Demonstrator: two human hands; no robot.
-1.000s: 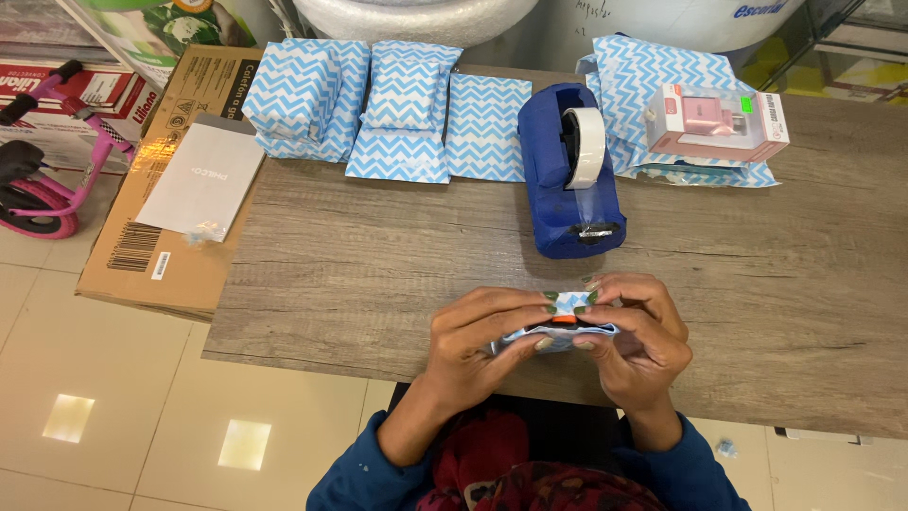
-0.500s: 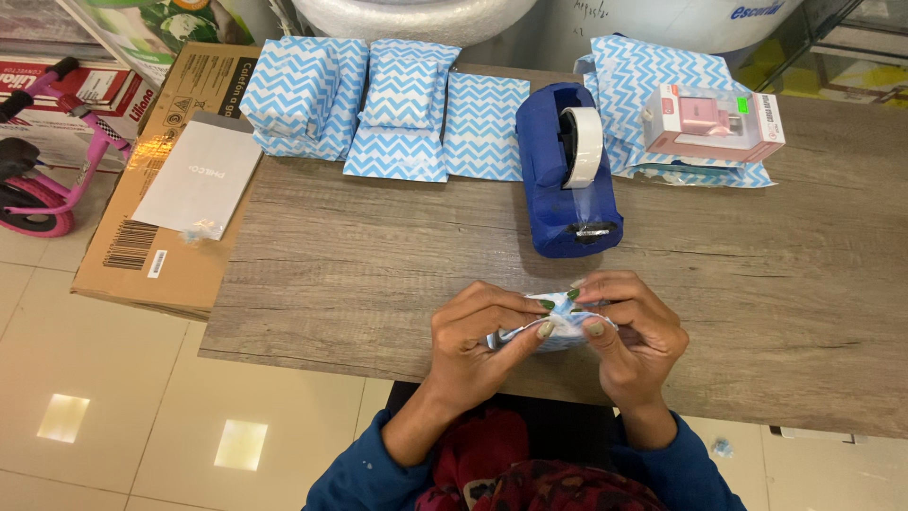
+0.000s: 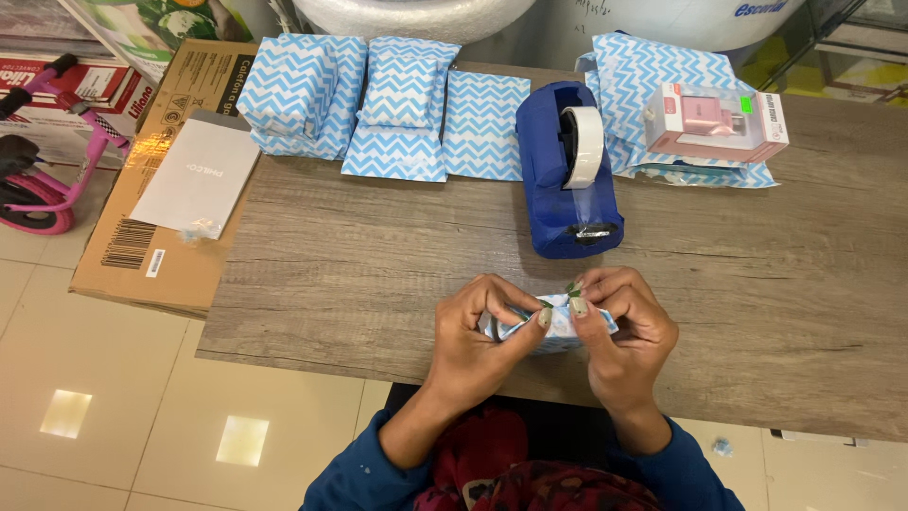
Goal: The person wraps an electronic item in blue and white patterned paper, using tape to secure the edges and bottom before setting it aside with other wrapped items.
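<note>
Listing what I see from the head camera, largest first, each placed against the blue tape dispenser [image 3: 567, 180].

1. Wooden table [image 3: 378, 274]: grey-brown grain, bearing the dispenser and all else but item 2.
2. Flattened cardboard box [image 3: 180, 274]: well to the left of the dispenser, off the table's edge, with a pale sheet [image 3: 194, 175] lying on it.
3. Wrapped parcels [image 3: 397, 95]: blue-and-white zigzag paper, in a row just left of the dispenser at the far edge.
4. Pink boxed item [image 3: 716, 123]: just right of the dispenser, resting on more zigzag paper.
5. Left hand [image 3: 478, 331] and right hand [image 3: 624, 331]: near side of the dispenser, both closed on item 6, thumbs and forefingers pinching its top fold.
6. Small parcel [image 3: 558, 331]: directly in front of the dispenser, between the two hands, held just above the table edge.

Change noted: a second ago a dark and orange edge of the contents showed between the hands; now I see only zigzag paper, creased and drawn up to a point. I judge this end of the wrapping to be nearly closed.
</note>
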